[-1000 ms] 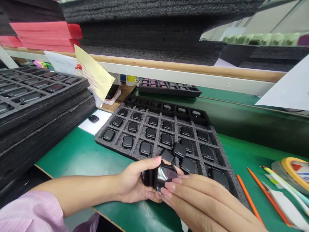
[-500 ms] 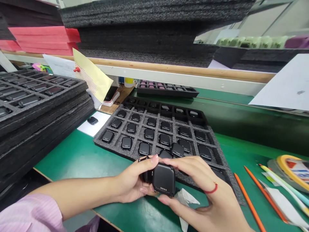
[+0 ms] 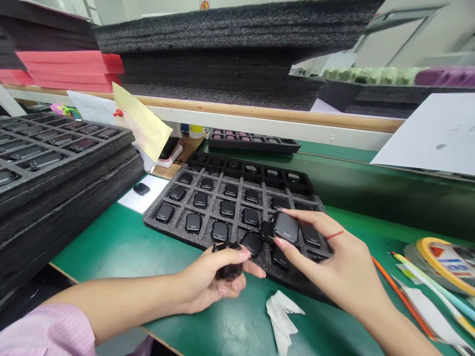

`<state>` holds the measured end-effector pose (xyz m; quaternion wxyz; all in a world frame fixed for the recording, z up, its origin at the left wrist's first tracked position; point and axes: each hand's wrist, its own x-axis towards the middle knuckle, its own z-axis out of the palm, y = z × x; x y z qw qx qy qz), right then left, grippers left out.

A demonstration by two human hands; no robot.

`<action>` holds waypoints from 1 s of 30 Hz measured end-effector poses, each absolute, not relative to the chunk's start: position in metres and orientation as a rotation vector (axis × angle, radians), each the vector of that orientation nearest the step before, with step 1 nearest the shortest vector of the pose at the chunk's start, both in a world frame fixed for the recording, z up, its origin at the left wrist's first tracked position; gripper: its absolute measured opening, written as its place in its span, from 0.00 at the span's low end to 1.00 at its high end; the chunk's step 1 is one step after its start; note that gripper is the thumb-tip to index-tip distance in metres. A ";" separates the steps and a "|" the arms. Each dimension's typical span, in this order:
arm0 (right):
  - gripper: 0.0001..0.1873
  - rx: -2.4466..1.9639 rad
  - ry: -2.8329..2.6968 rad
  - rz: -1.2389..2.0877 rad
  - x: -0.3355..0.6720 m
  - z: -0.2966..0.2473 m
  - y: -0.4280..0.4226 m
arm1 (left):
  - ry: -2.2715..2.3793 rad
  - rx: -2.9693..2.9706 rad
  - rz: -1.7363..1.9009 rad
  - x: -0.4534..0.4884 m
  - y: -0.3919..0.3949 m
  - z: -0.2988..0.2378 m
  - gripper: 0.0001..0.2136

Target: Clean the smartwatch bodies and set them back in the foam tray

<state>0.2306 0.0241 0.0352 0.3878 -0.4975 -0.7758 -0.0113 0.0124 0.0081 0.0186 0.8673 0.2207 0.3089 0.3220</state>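
Between its fingertips and thumb, my right hand (image 3: 334, 252) grips a black square smartwatch body (image 3: 286, 226), with a row of small metal contacts on the visible face. It is raised over the right part of a dark foam tray (image 3: 171, 230). Many compartments of this tray hold similar black watch bodies (image 3: 193, 222). Just off the tray's front edge, my left hand (image 3: 213, 282) is closed around a dark glossy object (image 3: 229, 270), partly covered by the fingers, its kind unclear. Below the tray lies a crumpled white tissue (image 3: 281, 316) on the green table.
Stacked foam trays (image 3: 74, 170) with dark devices stand at left. A single device (image 3: 141, 189) rests on white paper (image 3: 129, 202). At right are pens (image 3: 403, 299) and a tape roll (image 3: 426, 247). A shelf edge (image 3: 260, 116) crosses behind, bearing foam stacks.
The smartwatch body in my right hand has moved up and right, away from my left hand to over the tray. My left hand stays near its place, its dark object now more visible.
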 end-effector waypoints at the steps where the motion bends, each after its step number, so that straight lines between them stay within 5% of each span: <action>1: 0.16 -1.304 -1.958 -0.024 0.234 0.030 0.029 | 0.659 0.474 0.669 0.012 0.008 0.019 0.15; 10: 0.22 -1.429 -2.030 0.121 0.236 0.008 0.039 | 0.646 0.622 0.648 0.013 0.007 0.020 0.18; 18: 0.13 -0.841 -2.214 0.204 0.203 0.047 -0.008 | 0.539 0.512 0.608 0.013 0.007 0.018 0.25; 24: 0.03 -0.825 -2.140 0.231 0.190 0.043 -0.012 | 0.439 0.496 0.597 0.014 0.009 0.016 0.26; 30: 0.05 -0.857 -1.905 0.328 0.194 0.046 -0.013 | 0.368 0.473 0.569 0.012 0.009 0.014 0.25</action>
